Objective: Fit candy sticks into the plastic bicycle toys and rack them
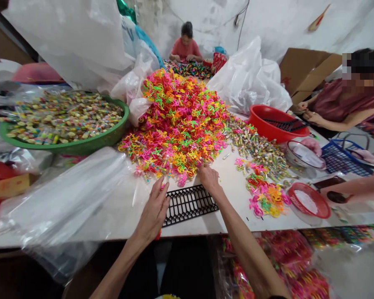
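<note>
A big heap of small neon plastic pieces (pixel 177 120) in pink, orange, yellow and green covers the middle of the white table (pixel 118 216). A black plastic grid tray (pixel 189 203) lies in front of me at the table's near edge. My left hand (pixel 154 211) rests on the tray's left end with fingers stretched toward the heap. My right hand (pixel 208 177) reaches into the heap's near edge just beyond the tray, fingers curled down among the pieces; what they hold is hidden.
A green basin (pixel 65 145) of wrapped sweets stands at left, clear plastic bags (pixel 65 199) beside it. At right are a red bowl (pixel 269 124), a red basket (pixel 308 201), a blue basket (pixel 343 158) and loose sweets (pixel 262 153). Two other people sit at the far end and right.
</note>
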Motion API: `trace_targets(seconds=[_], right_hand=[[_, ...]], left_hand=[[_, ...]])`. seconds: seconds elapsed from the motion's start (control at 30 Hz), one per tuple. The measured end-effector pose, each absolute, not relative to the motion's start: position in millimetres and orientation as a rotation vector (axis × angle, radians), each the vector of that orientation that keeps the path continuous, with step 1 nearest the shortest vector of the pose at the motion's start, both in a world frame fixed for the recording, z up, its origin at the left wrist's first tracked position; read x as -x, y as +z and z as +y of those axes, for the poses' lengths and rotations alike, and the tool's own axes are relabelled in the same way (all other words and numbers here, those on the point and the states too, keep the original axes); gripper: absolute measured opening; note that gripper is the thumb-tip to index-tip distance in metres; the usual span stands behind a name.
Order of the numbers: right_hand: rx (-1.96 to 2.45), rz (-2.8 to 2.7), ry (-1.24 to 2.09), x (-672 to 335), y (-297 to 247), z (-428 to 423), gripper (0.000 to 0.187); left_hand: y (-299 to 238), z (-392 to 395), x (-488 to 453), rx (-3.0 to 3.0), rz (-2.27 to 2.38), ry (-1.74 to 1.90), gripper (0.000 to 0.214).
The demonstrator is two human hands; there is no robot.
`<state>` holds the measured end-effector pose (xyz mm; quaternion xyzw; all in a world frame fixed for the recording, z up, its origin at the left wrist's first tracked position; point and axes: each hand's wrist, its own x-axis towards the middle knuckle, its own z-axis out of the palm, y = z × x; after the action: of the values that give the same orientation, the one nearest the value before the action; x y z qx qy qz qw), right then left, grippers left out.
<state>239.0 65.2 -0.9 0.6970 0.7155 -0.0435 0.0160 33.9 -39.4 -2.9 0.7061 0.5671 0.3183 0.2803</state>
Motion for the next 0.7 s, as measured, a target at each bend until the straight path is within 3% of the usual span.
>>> trace_targets(seconds=[0.2,0.37,0.53,0.7], right_hand=[[-2.24,2.184,-0.357,-264,17,47,0.017],[-2.257,2.344,-1.417,-269,1,-3,0.009],[-2.462,2.328,-1.81,-217,-29,-31,0.007],[-2.368,1.915,-2.618,-169,-42,-50,0.016]], left_hand=[[-4,-39,-33,-1.911,1.482,0.859,0.046],[-5,-38,-33,-1.914,1.475,0.895,0.044],[0,-39,-34,-1.911,1.49,0.878,0.043],[1,-38,-35,-1.926,1.485,0.887,0.043]])
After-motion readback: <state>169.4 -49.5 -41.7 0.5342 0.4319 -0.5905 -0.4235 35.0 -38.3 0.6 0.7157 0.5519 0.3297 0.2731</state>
